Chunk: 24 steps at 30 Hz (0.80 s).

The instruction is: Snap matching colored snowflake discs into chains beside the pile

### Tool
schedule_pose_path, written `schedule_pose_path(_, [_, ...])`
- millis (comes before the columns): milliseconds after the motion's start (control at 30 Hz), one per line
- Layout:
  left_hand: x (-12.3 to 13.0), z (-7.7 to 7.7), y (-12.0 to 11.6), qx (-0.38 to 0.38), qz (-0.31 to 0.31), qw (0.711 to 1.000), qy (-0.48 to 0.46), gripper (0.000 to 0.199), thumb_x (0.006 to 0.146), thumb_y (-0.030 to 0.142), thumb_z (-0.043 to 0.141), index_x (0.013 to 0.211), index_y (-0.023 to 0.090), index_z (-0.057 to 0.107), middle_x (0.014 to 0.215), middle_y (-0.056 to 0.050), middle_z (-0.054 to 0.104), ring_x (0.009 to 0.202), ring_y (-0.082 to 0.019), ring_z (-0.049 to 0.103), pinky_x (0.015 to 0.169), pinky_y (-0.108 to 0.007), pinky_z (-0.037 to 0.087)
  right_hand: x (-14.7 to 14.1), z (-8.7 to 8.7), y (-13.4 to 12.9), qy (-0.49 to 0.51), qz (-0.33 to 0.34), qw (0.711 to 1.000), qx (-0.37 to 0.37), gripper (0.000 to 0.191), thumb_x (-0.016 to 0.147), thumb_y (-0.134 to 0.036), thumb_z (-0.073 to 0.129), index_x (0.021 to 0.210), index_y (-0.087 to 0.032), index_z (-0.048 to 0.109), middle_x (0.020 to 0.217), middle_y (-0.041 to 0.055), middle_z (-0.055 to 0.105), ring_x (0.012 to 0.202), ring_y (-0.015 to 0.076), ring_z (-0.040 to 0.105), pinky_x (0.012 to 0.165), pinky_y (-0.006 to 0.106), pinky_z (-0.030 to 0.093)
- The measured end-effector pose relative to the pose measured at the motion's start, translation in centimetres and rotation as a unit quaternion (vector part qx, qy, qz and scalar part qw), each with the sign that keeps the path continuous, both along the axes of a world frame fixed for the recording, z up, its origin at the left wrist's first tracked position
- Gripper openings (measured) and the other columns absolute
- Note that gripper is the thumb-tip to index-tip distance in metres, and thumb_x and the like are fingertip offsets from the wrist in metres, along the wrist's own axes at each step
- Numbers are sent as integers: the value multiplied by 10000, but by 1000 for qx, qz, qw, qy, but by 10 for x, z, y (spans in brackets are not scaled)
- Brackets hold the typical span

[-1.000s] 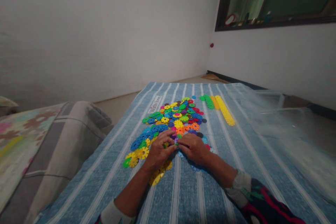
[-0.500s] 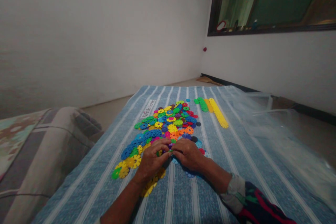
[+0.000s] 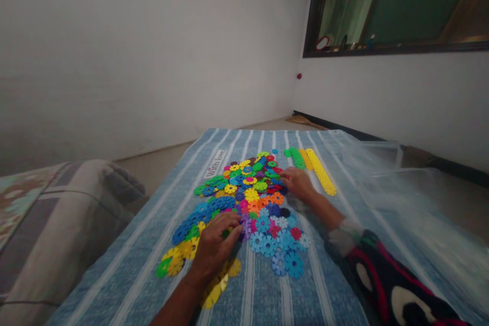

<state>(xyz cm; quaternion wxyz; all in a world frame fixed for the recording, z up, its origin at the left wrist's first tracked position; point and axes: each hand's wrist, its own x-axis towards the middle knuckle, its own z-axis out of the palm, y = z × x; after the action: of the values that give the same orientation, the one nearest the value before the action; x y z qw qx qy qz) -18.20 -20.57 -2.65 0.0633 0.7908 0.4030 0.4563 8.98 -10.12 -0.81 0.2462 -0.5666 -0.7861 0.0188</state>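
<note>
My left hand (image 3: pixel 216 244) is closed near the front of the pile, thumb and fingers pinching at a purple flower-shaped plastic disc (image 3: pixel 245 227). My right hand (image 3: pixel 300 183) reaches to the right edge of the heap of flower-shaped discs (image 3: pixel 250 194). Its fingertips are bent together beside red discs, and what they hold, if anything, is too small to make out. Light blue discs (image 3: pixel 268 245) lie to the right of my left hand. A row of blue discs (image 3: pixel 206 211) stretches out beyond it, and yellow discs (image 3: pixel 215 289) lie partly under my left wrist.
Joined rows of yellow (image 3: pixel 321 171), orange and green discs lie at the back right. A clear plastic box (image 3: pixel 382 155) stands at the right edge of the striped cloth (image 3: pixel 153 265). Folded bedding (image 3: pixel 87 214) is at the left. A window (image 3: pixel 401 5) is at upper right.
My hands were together at the front of the pile. My right hand has moved away, forward and right, to the pile's edge, uncovering light blue discs. My left hand stays nearly in place.
</note>
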Motion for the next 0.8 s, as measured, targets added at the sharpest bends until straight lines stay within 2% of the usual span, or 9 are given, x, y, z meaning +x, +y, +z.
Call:
schedule_pose_path(133, [-5,1,-1,27,25,999,16,146,866,250,598,754,205,681,831,-35,765,877,-195,726,811,-313,593,38,19,52,-97,-114,988,-28,264,942,-262,518,1048,-241,759,1100,62,707,1036,200,627,828,260,444])
schedule_pose_path(233, [-8,1,-1,38,42,998,32,139,873,250,595,776,203,681,840,-36,766,878,-191,728,814,-303,594,53,21,81,-115,-142,982,-42,292,934,-228,501,1066,-221,760,1128,91,702,1046,222,633,833,271,444])
schedule_pose_path(367, [-10,1,-2,49,52,996,54,140,884,245,586,787,206,679,838,-31,766,875,-184,730,799,-284,597,58,14,111,-136,-156,976,-64,319,920,-188,483,1082,-194,759,1156,125,700,1070,247,636,827,281,449])
schedule_pose_path(567, [-10,-1,-4,36,63,994,77,141,896,269,583,808,213,678,860,-29,766,887,-186,729,788,-277,605,54,8,137,-168,-156,968,-104,306,898,-133,494,1064,-153,749,1147,153,706,1070,242,654,825,262,449])
schedule_pose_path(800, [-8,0,-6,47,71,993,84,156,906,270,570,797,218,668,842,-25,762,864,-180,731,775,-270,606,49,10,143,-198,-162,958,-128,327,906,-132,455,1101,-90,713,1121,201,699,1065,258,657,822,279,472])
